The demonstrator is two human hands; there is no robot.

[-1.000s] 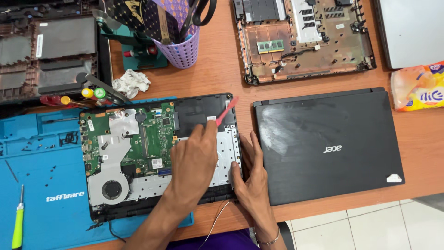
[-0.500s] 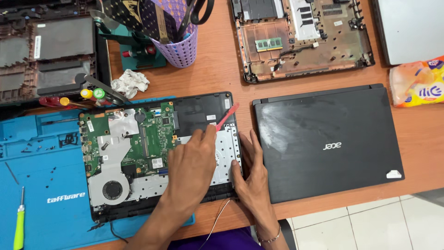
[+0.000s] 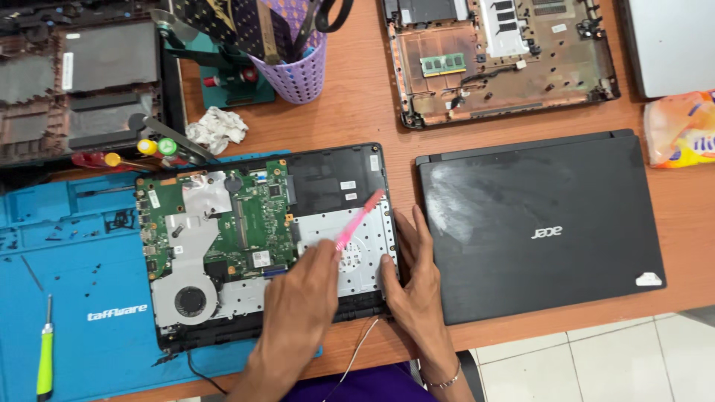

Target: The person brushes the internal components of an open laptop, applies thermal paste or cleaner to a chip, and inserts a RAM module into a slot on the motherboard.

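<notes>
At centre frame, the left hand pinches a pink spudger angled over the opened laptop base, beside its green motherboard. The right hand, fingers spread, presses flat on the base's right edge, in the narrow gap beside a closed black laptop. Bare blue mat lies lower left.

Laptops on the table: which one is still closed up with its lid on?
The black laptop right of the right hand. Its smooth lid hides everything, while the others lie opened with their insides showing.
</notes>
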